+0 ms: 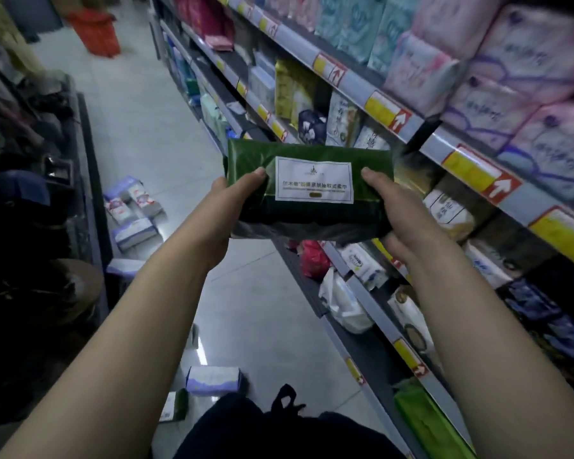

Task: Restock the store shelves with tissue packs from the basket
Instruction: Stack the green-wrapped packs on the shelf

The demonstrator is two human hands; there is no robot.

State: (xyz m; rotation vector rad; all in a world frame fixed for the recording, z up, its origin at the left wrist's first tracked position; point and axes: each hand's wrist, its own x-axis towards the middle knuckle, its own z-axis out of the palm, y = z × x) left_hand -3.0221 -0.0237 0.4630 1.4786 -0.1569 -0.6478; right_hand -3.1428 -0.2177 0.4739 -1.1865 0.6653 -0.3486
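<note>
Both hands (left hand (236,197), right hand (400,210)) grip a green tissue pack (309,187)

Views: one only, a wide-angle camera worn on the person's head; there was no second view to share the scene.
Direction: it faced forward and down along a store aisle, with the floor (166,127) receding toward the upper left.
Tilt: the frame leaned, so the shelves (395,117) ran diagonally from top centre to bottom right.
Nearness: close to the work; both forearms entered from the bottom edge, and the left hand (232,200) and right hand (401,210) gripped the ends of a green tissue pack (312,180) at frame centre.
Sides: the shelves filled the right half, close by; a dark rack of goods (24,160) lined the left edge.
</note>
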